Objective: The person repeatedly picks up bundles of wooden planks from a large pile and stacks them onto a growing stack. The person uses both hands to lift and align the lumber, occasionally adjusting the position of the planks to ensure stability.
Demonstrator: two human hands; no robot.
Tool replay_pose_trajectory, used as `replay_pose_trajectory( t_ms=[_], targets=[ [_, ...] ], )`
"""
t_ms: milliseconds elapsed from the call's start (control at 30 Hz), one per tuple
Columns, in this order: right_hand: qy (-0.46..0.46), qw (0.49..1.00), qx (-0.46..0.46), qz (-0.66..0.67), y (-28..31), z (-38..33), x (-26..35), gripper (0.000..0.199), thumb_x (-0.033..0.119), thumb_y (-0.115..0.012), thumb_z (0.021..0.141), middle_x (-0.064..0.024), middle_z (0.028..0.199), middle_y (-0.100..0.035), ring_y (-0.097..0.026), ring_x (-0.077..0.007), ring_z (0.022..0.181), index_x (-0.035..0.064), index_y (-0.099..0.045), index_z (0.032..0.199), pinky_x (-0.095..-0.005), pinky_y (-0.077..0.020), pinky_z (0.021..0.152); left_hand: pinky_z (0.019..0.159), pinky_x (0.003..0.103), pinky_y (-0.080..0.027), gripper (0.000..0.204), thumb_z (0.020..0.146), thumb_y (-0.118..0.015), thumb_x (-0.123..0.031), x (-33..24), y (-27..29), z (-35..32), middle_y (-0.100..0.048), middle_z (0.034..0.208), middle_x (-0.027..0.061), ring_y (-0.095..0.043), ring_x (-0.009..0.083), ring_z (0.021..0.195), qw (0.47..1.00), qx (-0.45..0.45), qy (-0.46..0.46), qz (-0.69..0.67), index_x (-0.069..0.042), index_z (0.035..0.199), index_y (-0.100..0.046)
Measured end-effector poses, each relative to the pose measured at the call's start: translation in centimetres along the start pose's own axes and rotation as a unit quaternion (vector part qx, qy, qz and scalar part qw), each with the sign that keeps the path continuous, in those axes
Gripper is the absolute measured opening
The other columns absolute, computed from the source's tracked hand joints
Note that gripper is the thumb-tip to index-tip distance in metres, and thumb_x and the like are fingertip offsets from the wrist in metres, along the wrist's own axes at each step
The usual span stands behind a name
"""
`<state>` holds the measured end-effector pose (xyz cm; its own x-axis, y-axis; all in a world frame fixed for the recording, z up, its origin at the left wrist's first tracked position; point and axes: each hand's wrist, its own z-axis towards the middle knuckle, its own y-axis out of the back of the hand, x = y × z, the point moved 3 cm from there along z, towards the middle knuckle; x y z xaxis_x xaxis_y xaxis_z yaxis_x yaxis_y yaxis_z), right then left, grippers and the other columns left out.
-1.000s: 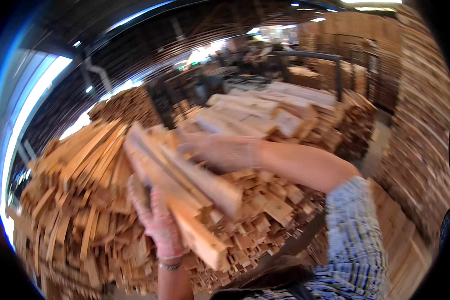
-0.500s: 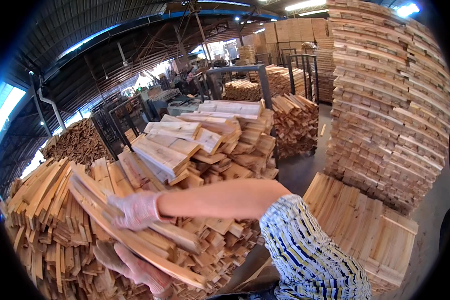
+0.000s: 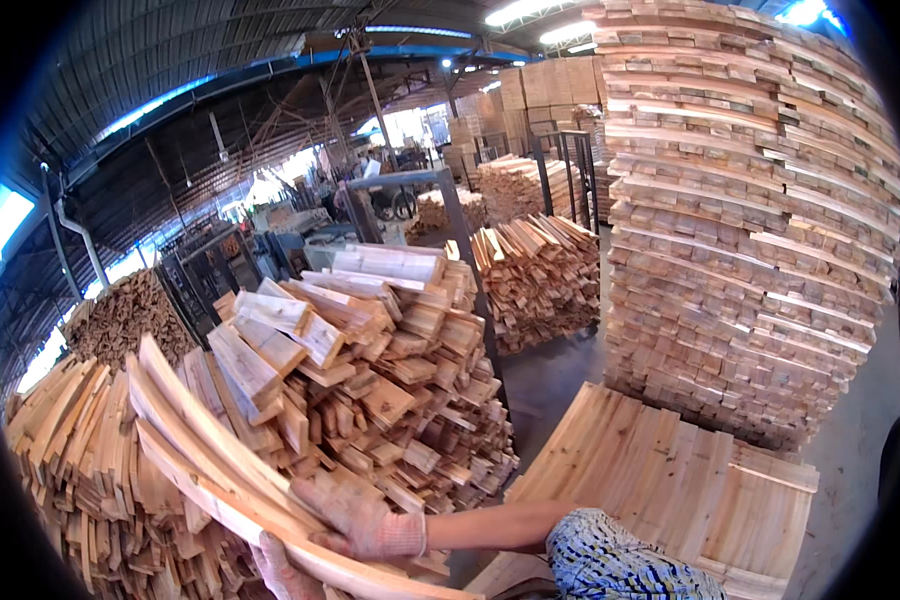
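Observation:
I hold a bundle of long pale wooden slats (image 3: 210,450) that slants from upper left down toward me. My right hand (image 3: 360,520), in a pinkish work glove, lies on top of the bundle and grips it. My left hand (image 3: 280,572), also gloved, supports the slats from underneath at the bottom edge; only part of it shows. Behind the bundle rises a loose heap of short wood offcuts (image 3: 370,380).
A low flat stack of boards (image 3: 690,490) lies to my right. A tall neat stack of planks (image 3: 760,220) stands behind it. More woodpiles (image 3: 535,270), a metal frame (image 3: 450,200) and people far back fill the shed. Grey concrete floor (image 3: 550,380) runs between the stacks.
My view has swung right, from the heap toward the tall stack and low boards. The slat bundle has moved lower and left in view, with both hands still on it.

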<state>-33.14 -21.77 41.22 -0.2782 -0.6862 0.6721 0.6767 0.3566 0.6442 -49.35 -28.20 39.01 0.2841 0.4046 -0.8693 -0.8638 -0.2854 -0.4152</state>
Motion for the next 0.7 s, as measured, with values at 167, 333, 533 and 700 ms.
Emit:
replay_pose_trajectory(
  t_ms=[167,333,533,700],
  targets=[
    [0.029,0.966,-0.118,0.23,4.7,-7.2,-5.0,0.102,0.056,-0.069,0.088,-0.0304,0.13,-0.056,-0.062,-0.0345,0.116,-0.0037,-0.019,0.154,-0.0425,-0.0541,0.099,0.103,0.048,-0.051,0.09,0.079,-0.084,-0.043,3.6,-7.6,-3.1,-0.053,0.136,0.0178,-0.058,0.0338,0.12,0.997,0.044,0.043,-0.034,-0.007,0.148,-0.037],
    [-0.153,0.909,-0.215,0.323,13.1,-12.3,-6.9,0.095,0.042,-0.092,0.069,-0.0203,0.121,-0.063,-0.066,-0.0303,0.108,0.0005,-0.043,0.139,-0.0435,-0.0591,0.093,0.09,0.033,-0.055,0.102,0.067,-0.093,-0.047,10.9,-13.7,-5.5,-0.059,0.119,0.0077,-0.06,0.0192,0.103,0.953,0.228,0.192,0.042,-0.003,0.143,-0.04],
    [-0.107,0.883,-0.411,0.2,16.0,-24.7,-12.4,0.093,0.034,-0.093,0.067,-0.0124,0.122,-0.061,-0.062,-0.0221,0.111,-0.0027,-0.046,0.139,-0.0345,-0.0534,0.095,0.098,0.034,-0.053,0.079,0.078,-0.086,-0.006,18.9,-23.3,-5.7,-0.062,0.126,0.0112,-0.06,0.0219,0.114,0.817,0.494,0.296,0.011,-0.002,0.143,-0.043],
    [-0.16,0.803,-0.535,0.207,13.7,-31.6,-14.2,0.092,0.028,-0.092,0.065,-0.0107,0.123,-0.062,-0.061,-0.0217,0.114,-0.0002,-0.047,0.14,-0.036,-0.0522,0.097,0.109,0.036,-0.045,0.081,0.076,-0.079,0.009,25.6,-29.6,-6.7,-0.058,0.137,0.008,-0.052,0.0198,0.129,0.681,0.669,0.285,0.087,-0.004,0.146,-0.041]
  ],
)
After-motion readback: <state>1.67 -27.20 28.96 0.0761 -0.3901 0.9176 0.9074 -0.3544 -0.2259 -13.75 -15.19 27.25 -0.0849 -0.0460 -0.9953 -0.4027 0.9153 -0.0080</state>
